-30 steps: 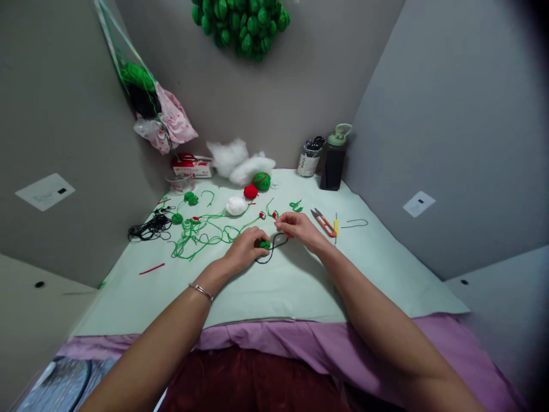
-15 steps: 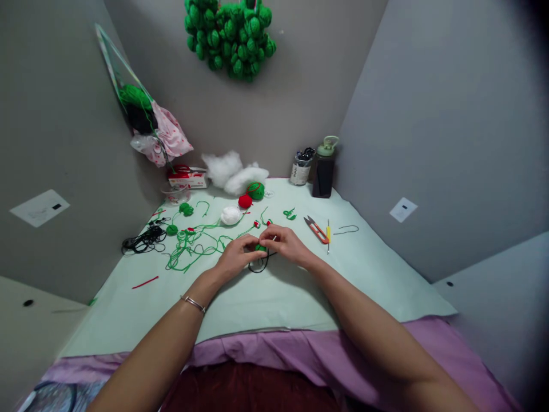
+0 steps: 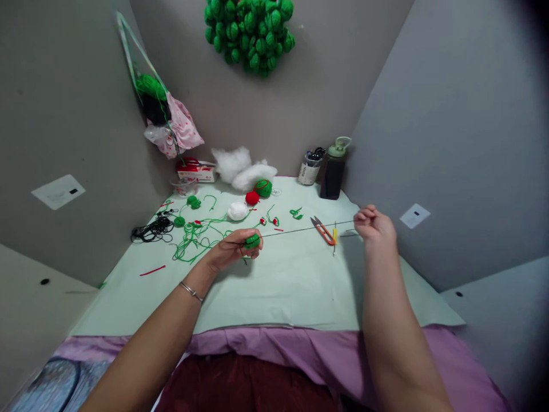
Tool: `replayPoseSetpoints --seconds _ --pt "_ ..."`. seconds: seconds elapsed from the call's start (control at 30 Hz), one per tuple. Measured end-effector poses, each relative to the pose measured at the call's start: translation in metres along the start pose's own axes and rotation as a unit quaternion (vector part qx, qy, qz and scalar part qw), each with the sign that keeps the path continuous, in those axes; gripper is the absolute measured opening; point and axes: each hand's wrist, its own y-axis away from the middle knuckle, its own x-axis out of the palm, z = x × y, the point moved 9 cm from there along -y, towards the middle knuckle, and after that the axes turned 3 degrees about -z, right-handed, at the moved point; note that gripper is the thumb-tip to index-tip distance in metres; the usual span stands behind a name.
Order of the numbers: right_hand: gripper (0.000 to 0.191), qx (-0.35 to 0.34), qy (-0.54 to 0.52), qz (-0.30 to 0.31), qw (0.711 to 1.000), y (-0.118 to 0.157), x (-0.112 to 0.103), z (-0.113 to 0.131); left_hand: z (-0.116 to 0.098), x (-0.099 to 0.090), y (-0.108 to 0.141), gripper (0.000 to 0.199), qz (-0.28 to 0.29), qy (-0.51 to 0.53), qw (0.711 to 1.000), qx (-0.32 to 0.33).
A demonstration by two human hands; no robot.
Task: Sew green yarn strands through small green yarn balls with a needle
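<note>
My left hand (image 3: pixel 238 249) is closed around a small green crocheted piece (image 3: pixel 251 241) over the middle of the table. A dark thread (image 3: pixel 300 230) runs taut from that piece to the right, above the orange-handled snips (image 3: pixel 323 230). At its far end my right hand (image 3: pixel 372 223) is closed on the thread, raised to the right of the snips; whether a needle is between those fingers is too small to tell. Two small red and white pieces (image 3: pixel 275 221) with green tails lie just beyond my left hand.
Green yarn strands (image 3: pixel 189 243) and a black yarn tangle (image 3: pixel 152 229) spread at the left. White (image 3: pixel 237 211), red (image 3: pixel 252 198) and green balls stand before white stuffing (image 3: pixel 242 169). A bottle (image 3: pixel 333 171) and a pen cup (image 3: pixel 309 170) stand at the back right.
My right hand has moved away from my left, far to the right, and the dark thread is now stretched between them. The green piece shows more clearly in my left hand. The view has shifted slightly.
</note>
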Motion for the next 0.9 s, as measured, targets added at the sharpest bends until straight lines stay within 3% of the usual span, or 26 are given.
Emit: replayPoseSetpoints --seconds 0.1,0.2,0.3,0.4,0.47,0.53,0.57,0.63,0.77,0.9 --pt "0.036 0.041 0.066 0.022 0.997 0.008 0.009 -0.028 0.004 0.001 -0.001 0.037 0.000 0.002 1.000 -0.011" --pt "0.019 0.112 0.140 0.097 0.979 0.036 0.034 -0.086 0.010 0.003 -0.002 0.036 -0.008 -0.003 0.999 -0.039" --pt "0.006 0.174 0.219 0.189 0.941 0.080 0.057 -0.143 0.012 0.003 -0.003 0.035 -0.024 0.002 0.998 -0.052" --pt "0.028 0.176 0.394 0.386 0.816 0.129 0.079 -0.178 0.011 0.002 -0.003 0.036 -0.032 0.002 0.998 -0.056" --pt "0.038 0.174 0.464 0.469 0.731 0.147 0.080 -0.182 0.010 0.005 -0.003 0.038 -0.021 0.000 0.998 -0.061" --pt "0.041 0.170 0.501 0.514 0.675 0.149 0.076 -0.175 0.009 0.008 -0.001 0.038 -0.009 -0.005 0.998 -0.068" --pt "0.041 0.165 0.506 0.523 0.665 0.145 0.075 -0.170 0.008 0.009 -0.001 0.038 -0.006 -0.008 0.997 -0.070" --pt "0.041 0.150 0.479 0.509 0.699 0.130 0.076 -0.155 0.009 0.009 0.000 0.038 -0.006 -0.018 0.997 -0.078" --pt "0.042 0.087 0.355 0.393 0.844 0.095 0.079 -0.125 0.014 0.010 -0.002 0.036 -0.004 -0.035 0.995 -0.095" --pt "0.044 0.043 0.319 0.329 0.888 0.082 0.077 -0.109 0.020 0.010 -0.004 0.035 0.002 -0.044 0.995 -0.095"
